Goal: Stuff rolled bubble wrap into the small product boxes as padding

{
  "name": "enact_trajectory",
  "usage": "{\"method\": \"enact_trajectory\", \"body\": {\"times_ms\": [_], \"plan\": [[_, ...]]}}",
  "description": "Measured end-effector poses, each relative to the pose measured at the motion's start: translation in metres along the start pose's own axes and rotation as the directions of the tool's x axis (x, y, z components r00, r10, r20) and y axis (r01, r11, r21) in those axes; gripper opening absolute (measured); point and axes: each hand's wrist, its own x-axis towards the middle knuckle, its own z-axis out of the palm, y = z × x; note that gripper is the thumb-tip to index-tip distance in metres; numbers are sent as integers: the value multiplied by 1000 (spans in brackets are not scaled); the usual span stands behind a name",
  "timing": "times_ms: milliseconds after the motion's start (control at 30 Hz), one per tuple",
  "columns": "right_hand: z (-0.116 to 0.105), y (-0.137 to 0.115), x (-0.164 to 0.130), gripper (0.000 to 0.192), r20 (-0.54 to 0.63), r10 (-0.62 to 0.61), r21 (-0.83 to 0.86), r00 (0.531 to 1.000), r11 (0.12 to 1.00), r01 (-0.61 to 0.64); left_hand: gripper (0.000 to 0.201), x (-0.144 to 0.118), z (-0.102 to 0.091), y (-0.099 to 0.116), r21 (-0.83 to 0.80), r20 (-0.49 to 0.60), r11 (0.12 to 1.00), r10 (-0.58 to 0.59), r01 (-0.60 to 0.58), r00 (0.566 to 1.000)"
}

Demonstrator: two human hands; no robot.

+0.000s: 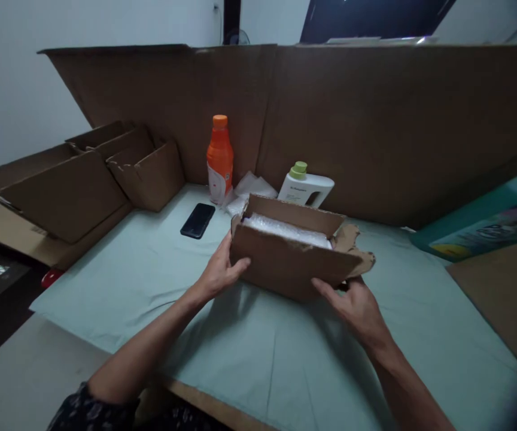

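Between my two hands is a small open-topped cardboard box (pixel 285 263) with torn, ragged edges at its right end. Inside it lies something wrapped in clear bubble wrap (pixel 288 230). My left hand (pixel 222 269) grips the box's left end, its thumb on the front face and its fingers hidden behind. My right hand (pixel 352 305) holds the lower right corner, thumb against the front. Just behind the box are a white bottle with a green cap (pixel 306 187) and some crumpled clear plastic (pixel 252 188).
A black phone (pixel 198 221) lies left of the box, with an orange bottle (pixel 220 161) behind it. Open cardboard boxes (pixel 65 194) stand at the left. A large teal bottle (pixel 487 218) leans at the right. A tall cardboard wall (pixel 375 120) closes off the back of the cloth-covered table (pixel 151 269).
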Motion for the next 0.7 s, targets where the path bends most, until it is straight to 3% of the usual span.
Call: {"method": "enact_trajectory", "body": {"times_ms": [67, 133, 200, 267, 333, 433, 567, 700], "plan": [[-2, 1, 7, 49, -45, 1, 21, 999, 1000, 0, 75, 17, 16, 9, -48, -28, 999, -15, 13, 1000], [-18, 8, 2, 46, -76, -10, 19, 997, 1000, 12, 76, 18, 30, 22, -59, -32, 998, 14, -16, 999], [-35, 17, -16, 42, -121, 15, -11, 993, 1000, -17, 77, -4, 39, 31, -73, -10, 995, 60, -61, 998], [-43, 19, -41, 40, -171, 30, -26, 985, 999, -35, 76, -42, 40, 32, -74, 7, 995, 60, -60, 998], [-36, 8, -62, 38, -161, -3, 8, 987, 1000, 4, 70, -84, 29, 27, -41, -42, 999, -22, 20, 999], [-7, -29, -69, 33, -13, -117, 127, 993, 985, 118, 60, -131, -7, 17, 61, -219, 980, -171, 188, 961], [29, -65, -48, 30, 154, -220, 283, 963, 944, 170, 42, -152, -46, 11, 164, -382, 951, -184, 263, 906], [46, -61, -41, 30, 247, -114, 213, 962, 975, 61, 44, -166, -43, 3, 206, -413, 954, -117, 218, 903]]}}
